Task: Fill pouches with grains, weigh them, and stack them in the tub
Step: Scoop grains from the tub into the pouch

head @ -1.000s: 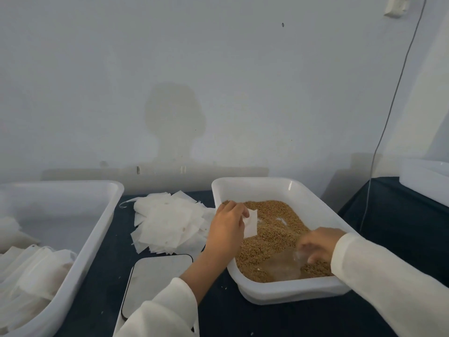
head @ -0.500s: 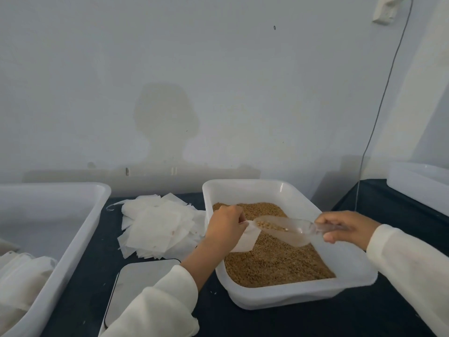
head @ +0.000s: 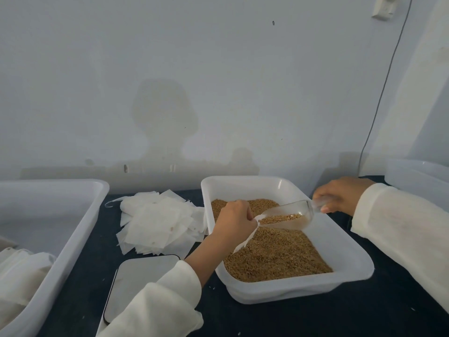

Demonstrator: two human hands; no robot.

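Left hand (head: 233,221) grip pinches pouch (head: 245,242) mouth above grain tray (head: 349,266). Right hand (head: 340,197) grip wraps scoop (head: 289,216) handle, scoop tipped at pouch mouth. Risks: mouth narrow, floppy; fast tilt spills grain, though spill likely lands in tray. Scale (head: 138,285), tub (head: 80,215) wait left.

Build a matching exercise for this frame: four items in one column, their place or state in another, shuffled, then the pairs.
Items:
1. scoop
2. held pouch
3. empty pouches
4. scale

Places or states:
A. loose pile on the dark cloth
B. in the left hand, over the grain tray
C. bare platform, nearest the camera
D. in the right hand, part full of grain

Pairs: 1-D, 2-B, 3-A, 4-C
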